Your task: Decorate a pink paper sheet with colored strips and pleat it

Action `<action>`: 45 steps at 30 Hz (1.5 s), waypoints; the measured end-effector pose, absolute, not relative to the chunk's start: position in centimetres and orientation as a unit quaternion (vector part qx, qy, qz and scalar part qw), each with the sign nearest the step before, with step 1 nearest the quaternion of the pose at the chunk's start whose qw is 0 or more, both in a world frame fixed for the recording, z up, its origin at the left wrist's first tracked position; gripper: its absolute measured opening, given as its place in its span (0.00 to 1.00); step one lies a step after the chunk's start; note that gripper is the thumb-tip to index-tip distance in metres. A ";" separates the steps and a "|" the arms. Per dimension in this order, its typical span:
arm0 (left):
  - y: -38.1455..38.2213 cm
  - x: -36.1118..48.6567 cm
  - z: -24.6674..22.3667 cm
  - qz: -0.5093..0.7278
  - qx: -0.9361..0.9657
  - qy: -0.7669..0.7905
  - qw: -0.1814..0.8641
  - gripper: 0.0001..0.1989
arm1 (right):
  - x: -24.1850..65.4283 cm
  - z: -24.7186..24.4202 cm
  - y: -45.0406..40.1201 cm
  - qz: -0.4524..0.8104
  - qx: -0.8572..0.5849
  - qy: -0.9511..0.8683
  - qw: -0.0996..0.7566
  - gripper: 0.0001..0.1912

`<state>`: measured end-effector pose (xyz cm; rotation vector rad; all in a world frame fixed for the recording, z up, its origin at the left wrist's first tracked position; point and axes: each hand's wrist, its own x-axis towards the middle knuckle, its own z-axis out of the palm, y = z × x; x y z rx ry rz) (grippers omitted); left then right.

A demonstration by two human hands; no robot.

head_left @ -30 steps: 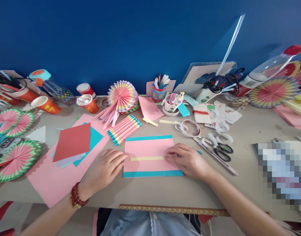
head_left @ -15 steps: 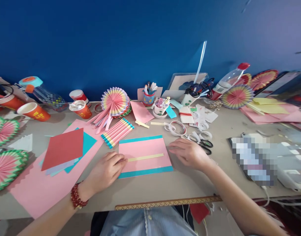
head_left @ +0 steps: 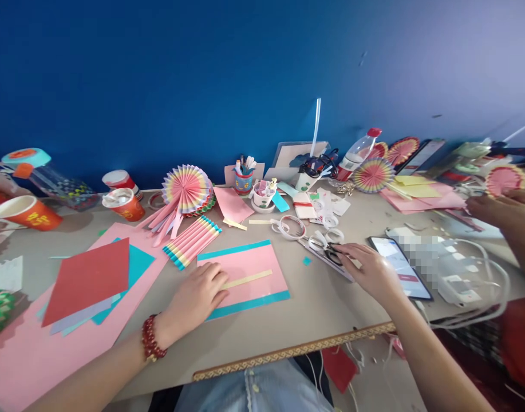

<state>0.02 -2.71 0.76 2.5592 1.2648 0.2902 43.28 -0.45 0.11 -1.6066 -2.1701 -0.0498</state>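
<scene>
My left hand (head_left: 205, 289) lies on the left side of a pink sheet (head_left: 253, 257) with blue bands along its top and bottom edges, its fingers flat on the paper. A pale yellow strip (head_left: 249, 279) runs across that sheet, with one end by my fingertips. My right hand (head_left: 368, 264) is at the black-handled scissors (head_left: 332, 254), thumb and fingers around the handles, which it partly covers. Under the scissors a slim greyish bar (head_left: 326, 262) lies slanted. Rolls of white tape (head_left: 293, 227) are just beyond.
Rolled pink paper sticks (head_left: 192, 241) lie beside a folded paper fan (head_left: 187, 189). Coloured sheets (head_left: 90, 274) are stacked at left, near orange paper cups (head_left: 123, 205). At right are a phone (head_left: 402, 269) and a white cable (head_left: 498, 286). Another person's hands (head_left: 500, 212) hold a fan.
My right hand has moved right, from beside the pink sheet to the scissors. My left hand stays on the sheet. The view has turned right, bringing another person's hands into sight.
</scene>
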 end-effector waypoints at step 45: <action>-2.2 0.1 -0.4 0.173 0.880 0.425 0.121 0.11 | 37.0 0.9 -1.9 0.116 -0.529 -0.823 0.175 0.15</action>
